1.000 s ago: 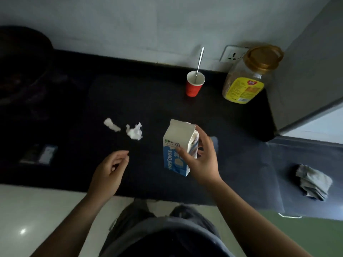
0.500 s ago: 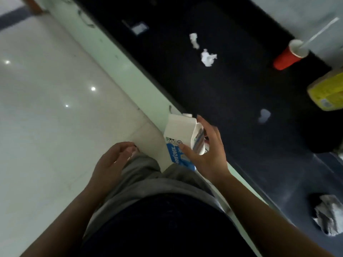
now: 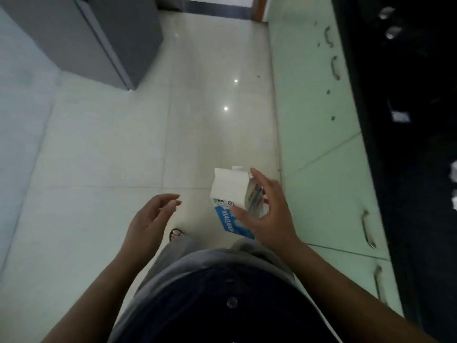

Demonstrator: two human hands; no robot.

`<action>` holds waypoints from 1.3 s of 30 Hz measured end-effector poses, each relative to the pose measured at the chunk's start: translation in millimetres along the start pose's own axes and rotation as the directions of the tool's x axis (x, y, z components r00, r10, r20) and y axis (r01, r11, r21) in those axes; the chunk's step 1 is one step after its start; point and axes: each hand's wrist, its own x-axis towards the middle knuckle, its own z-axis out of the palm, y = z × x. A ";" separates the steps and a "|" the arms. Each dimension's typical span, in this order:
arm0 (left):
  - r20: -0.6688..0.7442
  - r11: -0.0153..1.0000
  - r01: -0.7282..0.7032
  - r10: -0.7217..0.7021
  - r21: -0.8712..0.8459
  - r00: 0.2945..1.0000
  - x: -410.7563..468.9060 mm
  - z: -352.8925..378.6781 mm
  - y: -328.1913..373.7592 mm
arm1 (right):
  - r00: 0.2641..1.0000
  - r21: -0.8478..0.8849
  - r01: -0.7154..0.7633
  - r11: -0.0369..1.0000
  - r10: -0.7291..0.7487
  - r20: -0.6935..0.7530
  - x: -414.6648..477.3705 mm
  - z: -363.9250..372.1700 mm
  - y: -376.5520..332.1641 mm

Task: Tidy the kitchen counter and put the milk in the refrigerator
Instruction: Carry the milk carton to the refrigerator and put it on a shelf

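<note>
A dark, near-black shirt (image 3: 259,318) fills 6 o'clock, with small round buttons (image 3: 232,302) down its middle. Light grey trousers (image 3: 181,247) show above it, a strapped sandal (image 3: 176,234) at their 12 o'clock. Forearms are bare to the left hand (image 3: 150,219) and right hand (image 3: 269,216).

far side of milk carton (image 3: 228,194) hidden behind right hand (image 3: 269,214), grey unit (image 3: 99,33) cut off at upper left, white scraps (image 3: 454,175) blurred at right edge

Home kitchen: dark counter (image 3: 400,169), green cabinets (image 3: 319,134), grey refrigerator (image 3: 103,38).
</note>
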 end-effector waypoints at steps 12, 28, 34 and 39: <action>-0.354 0.983 0.119 -0.161 -0.139 0.921 53.4 -196.7 -45.3 | 0.934 0.031 0.226 0.974 -0.226 0.277 150.3 176.7 -121.9; -0.489 0.970 0.115 -0.208 -0.213 0.847 306.3 -349.9 24.2 | 0.885 0.096 0.275 0.956 -0.292 0.362 454.9 290.9 -228.8; -0.449 0.984 0.135 -0.172 -0.113 0.877 406.5 -402.1 52.6 | 0.920 0.056 0.272 0.961 -0.276 0.276 554.4 311.4 -247.1; -0.425 0.996 0.094 -0.084 0.003 0.901 511.8 -462.5 75.8 | 0.956 0.040 0.259 0.965 -0.262 0.129 644.6 336.9 -283.2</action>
